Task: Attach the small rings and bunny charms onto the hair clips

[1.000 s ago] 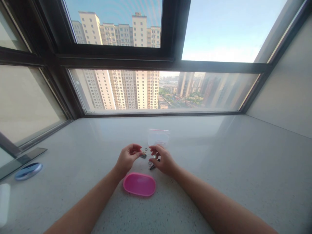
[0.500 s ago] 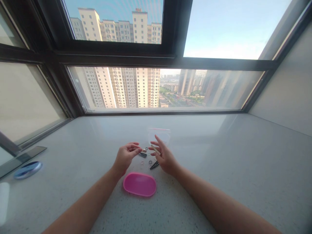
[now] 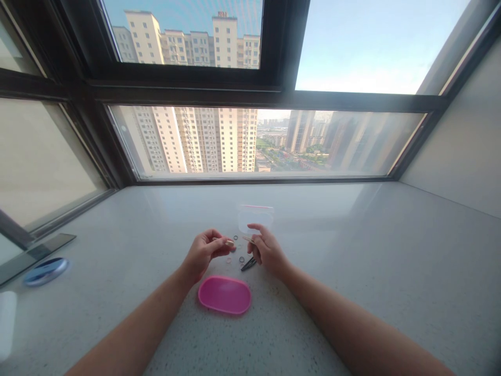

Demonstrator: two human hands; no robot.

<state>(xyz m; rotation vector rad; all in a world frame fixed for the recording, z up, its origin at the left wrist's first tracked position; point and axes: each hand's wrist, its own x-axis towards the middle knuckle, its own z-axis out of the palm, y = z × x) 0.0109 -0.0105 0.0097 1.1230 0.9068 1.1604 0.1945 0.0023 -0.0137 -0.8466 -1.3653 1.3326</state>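
Observation:
My left hand [image 3: 203,253] is closed, with a small pale gold hair clip [image 3: 229,243] pinched at its fingertips. Opposite it, my right hand [image 3: 270,253] grips a thin, light-coloured clip [image 3: 248,239] between thumb and fingers, its index finger stretched out. Below the right fingers lies a dark hair clip [image 3: 248,263], partly covered by the hand. Small dark elastic rings [image 3: 241,259] and pale rings [image 3: 228,260] are scattered between the hands. Another dark item under the left fingertips is mostly hidden. Nearer to me sits a pink oval tray [image 3: 224,295].
A clear zip bag [image 3: 256,213] lies flat behind my right hand on the speckled white sill [image 3: 332,235]. At the left are a blue round object [image 3: 46,271] and a dark flat glassy panel [image 3: 39,256]. A white object [image 3: 7,324] shows at the left edge. Dark-framed windows stand behind.
My right fingers have curled in around the thin clip and turned it to point left. The left hand has rotated slightly, showing more of its clip and covering the dark clip beneath.

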